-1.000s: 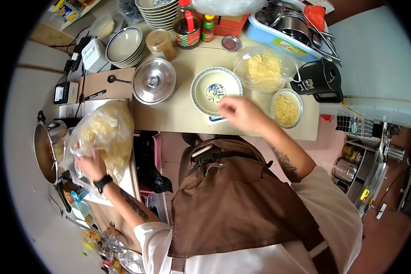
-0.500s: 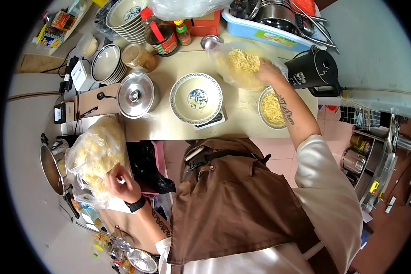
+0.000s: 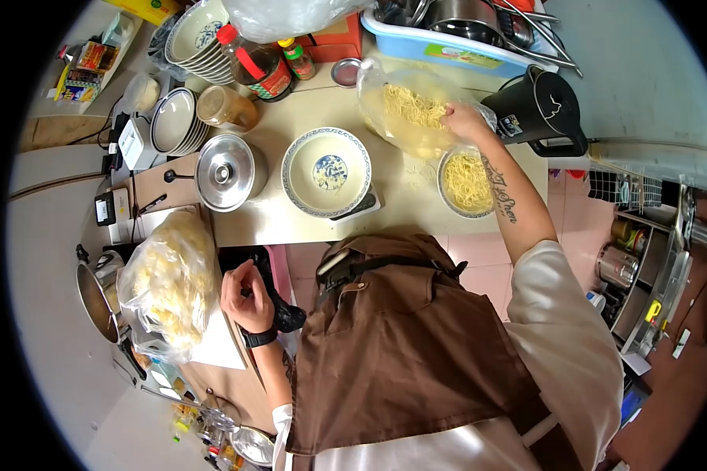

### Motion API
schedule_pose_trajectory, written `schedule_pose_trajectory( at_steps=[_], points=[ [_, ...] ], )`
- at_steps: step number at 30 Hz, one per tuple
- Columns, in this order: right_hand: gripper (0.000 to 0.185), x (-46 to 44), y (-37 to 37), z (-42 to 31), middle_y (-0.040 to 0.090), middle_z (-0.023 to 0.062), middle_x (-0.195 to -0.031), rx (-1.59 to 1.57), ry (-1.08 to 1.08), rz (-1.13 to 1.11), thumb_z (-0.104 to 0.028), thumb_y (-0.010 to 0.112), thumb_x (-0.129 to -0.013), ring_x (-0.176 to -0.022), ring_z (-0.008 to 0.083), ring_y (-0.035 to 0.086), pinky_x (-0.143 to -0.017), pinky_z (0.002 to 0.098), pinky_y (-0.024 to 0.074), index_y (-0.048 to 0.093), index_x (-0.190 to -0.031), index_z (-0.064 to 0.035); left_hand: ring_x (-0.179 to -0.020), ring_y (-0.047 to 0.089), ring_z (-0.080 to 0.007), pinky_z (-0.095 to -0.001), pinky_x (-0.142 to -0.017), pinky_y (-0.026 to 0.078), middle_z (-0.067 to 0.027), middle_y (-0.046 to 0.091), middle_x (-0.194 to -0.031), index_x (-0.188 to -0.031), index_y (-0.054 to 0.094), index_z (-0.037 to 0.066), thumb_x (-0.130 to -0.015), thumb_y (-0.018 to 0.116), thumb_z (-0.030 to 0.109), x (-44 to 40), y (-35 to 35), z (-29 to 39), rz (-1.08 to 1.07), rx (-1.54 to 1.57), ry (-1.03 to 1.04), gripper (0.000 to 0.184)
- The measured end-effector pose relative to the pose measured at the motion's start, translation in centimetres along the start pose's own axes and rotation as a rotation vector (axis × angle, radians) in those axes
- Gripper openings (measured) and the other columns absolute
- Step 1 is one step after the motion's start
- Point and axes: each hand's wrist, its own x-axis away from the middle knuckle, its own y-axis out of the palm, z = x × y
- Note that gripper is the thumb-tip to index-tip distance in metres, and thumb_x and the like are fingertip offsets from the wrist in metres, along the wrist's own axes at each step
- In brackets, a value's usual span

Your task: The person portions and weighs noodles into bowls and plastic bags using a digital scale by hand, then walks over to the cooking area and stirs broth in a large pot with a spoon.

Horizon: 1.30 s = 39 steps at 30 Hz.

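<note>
My right hand point(image 3: 463, 122) is at the mouth of a clear plastic bag point(image 3: 377, 118), its fingers closed on the edge of the thin yellow noodles point(image 3: 413, 106) there. Just below that forearm, a patterned bowl point(image 3: 443, 195) holds more yellow noodles point(image 3: 467, 182). My left hand point(image 3: 246, 298), with a black watch at the wrist, hangs beside the counter with curled fingers and nothing visible in them. To its left rests a large plastic bag of pale yellow pieces point(image 3: 173, 279). A wide blue-patterned bowl point(image 3: 328, 170) stands on a small scale point(image 3: 367, 206) between the hands.
A lidded metal pot point(image 3: 226, 174), a jar point(image 3: 228, 108) and stacked bowls point(image 3: 177, 122) stand on the left. Behind are a red-capped sauce bottle point(image 3: 263, 71) and a blue basin point(image 3: 440, 53) of cookware. A black kettle point(image 3: 538, 110) is at the right.
My left hand has moved right, away from the large bag of yellow pieces. My right hand stays at the noodle bag, with the noodles shifted slightly. The whole view has shifted a little.
</note>
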Motion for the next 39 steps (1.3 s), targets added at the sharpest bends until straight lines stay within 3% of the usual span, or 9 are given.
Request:
schedule_pose_trajectory(
  at_steps=[3, 8, 13, 19, 23, 28, 32, 35, 39],
  points=[
    [0.021, 1.0, -1.1, -0.2, 0.066, 0.0180, -0.078, -0.088, -0.087, 0.130, -0.018, 0.071, -0.077, -0.075, 0.0322, 0.064, -0.072, 0.0420, 0.0497, 0.062, -0.085, -0.0015, -0.057, 0.051, -0.0161, -0.0272, -0.052, 0.039, -0.0073, 0.056, -0.068, -0.093, 0.070, 0.000, -0.083, 0.064, -0.006, -0.8, 1.0, 1.4, -0.063, 0.059, 0.015, 0.014],
    [0.041, 1.8, -1.3, -0.2, 0.069, 0.0204, -0.098, -0.171, -0.077, 0.138, -0.027, 0.073, -0.075, -0.091, 0.0317, 0.067, -0.081, 0.0387, 0.0518, 0.064, -0.106, -0.0007, -0.060, 0.056, -0.0213, -0.0306, -0.058, 0.044, -0.0101, 0.058, -0.070, -0.093, 0.071, 0.000, -0.076, 0.064, -0.006, -1.7, 3.8, 3.5, -0.188, 0.194, 0.067, 0.020],
    [0.084, 3.8, -3.3, -4.1, 0.061, 0.0268, -0.131, 0.099, -0.143, -0.361, -0.041, 0.074, -0.073, -0.121, 0.0325, 0.060, -0.102, 0.0362, 0.0466, 0.050, -0.140, 0.0036, -0.065, 0.063, -0.0268, -0.0345, -0.063, 0.050, -0.0118, 0.066, -0.075, -0.090, 0.072, 0.002, -0.076, 0.067, -0.005, -3.6, 7.2, 7.2, -0.377, 0.324, 0.229, 0.017],
    [0.056, 3.6, -1.7, -2.4, 0.063, 0.0202, -0.129, 0.218, -0.234, -0.190, -0.018, 0.071, -0.076, -0.119, 0.0360, 0.060, -0.100, 0.0405, 0.0481, 0.062, -0.129, -0.0041, -0.074, 0.064, -0.0297, -0.0365, -0.068, 0.051, -0.0125, 0.068, -0.080, -0.091, 0.072, 0.001, -0.081, 0.067, -0.001, -7.5, 13.2, 13.1, -0.567, 0.436, 0.468, 0.011],
    [0.044, 4.5, -4.1, -3.9, 0.064, 0.0196, -0.128, 0.039, -0.293, -0.100, 0.001, 0.060, -0.081, -0.120, 0.0353, 0.060, -0.097, 0.0391, 0.0499, 0.063, -0.124, -0.0049, -0.108, 0.061, -0.0353, -0.0437, -0.096, 0.048, -0.0187, 0.066, -0.111, -0.122, 0.061, 0.004, -0.086, 0.063, 0.008, -10.9, 21.1, 15.6, -0.634, 0.214, 0.736, 0.036],
    [0.038, 1.7, -3.3, -2.5, 0.070, 0.0099, -0.109, -0.345, -0.524, 0.166, 0.006, 0.056, -0.082, -0.107, 0.0210, 0.065, -0.092, 0.0315, 0.0499, 0.065, -0.117, -0.0057, -0.125, 0.054, -0.0396, -0.0439, -0.109, 0.041, -0.0257, 0.056, -0.135, -0.145, 0.039, -0.001, -0.090, 0.066, 0.028, -11.4, 32.6, 12.4, -0.794, 0.077, 0.229, 0.067],
    [0.035, 1.7, -3.2, -2.8, 0.071, 0.0060, -0.111, -0.667, -0.418, 0.243, 0.009, 0.052, -0.086, -0.103, 0.0151, 0.066, -0.092, 0.0292, 0.0510, 0.066, -0.116, -0.0048, -0.130, 0.050, -0.0407, -0.0413, -0.110, 0.041, -0.0260, 0.053, -0.140, -0.147, 0.037, 0.000, -0.081, 0.075, 0.045, -11.9, 34.7, 9.9, -0.819, 0.039, 0.175, 0.088],
    [0.034, 2.4, -4.0, -3.2, 0.071, 0.0100, -0.109, -1.211, -0.363, 0.202, 0.009, 0.050, -0.089, -0.099, 0.0170, 0.068, -0.090, 0.0293, 0.0541, 0.064, -0.117, -0.0025, -0.130, 0.051, -0.0397, -0.0414, -0.110, 0.041, -0.0233, 0.053, -0.141, -0.145, 0.043, 0.003, -0.080, 0.076, 0.041, -11.7, 36.4, 8.1, -0.988, -0.121, 0.206, 0.083],
    [0.025, 3.6, -6.2, -3.9, 0.071, 0.0132, -0.108, -1.559, -0.355, 0.230, 0.002, 0.053, -0.095, -0.098, 0.0195, 0.069, -0.088, 0.0327, 0.0570, 0.063, -0.118, -0.0005, -0.124, 0.055, -0.0376, -0.0430, -0.106, 0.044, -0.0209, 0.058, -0.134, -0.138, 0.053, 0.006, -0.085, 0.071, 0.028, -12.3, 32.6, 12.4, -0.826, -0.046, 0.154, 0.060]
  ],
)
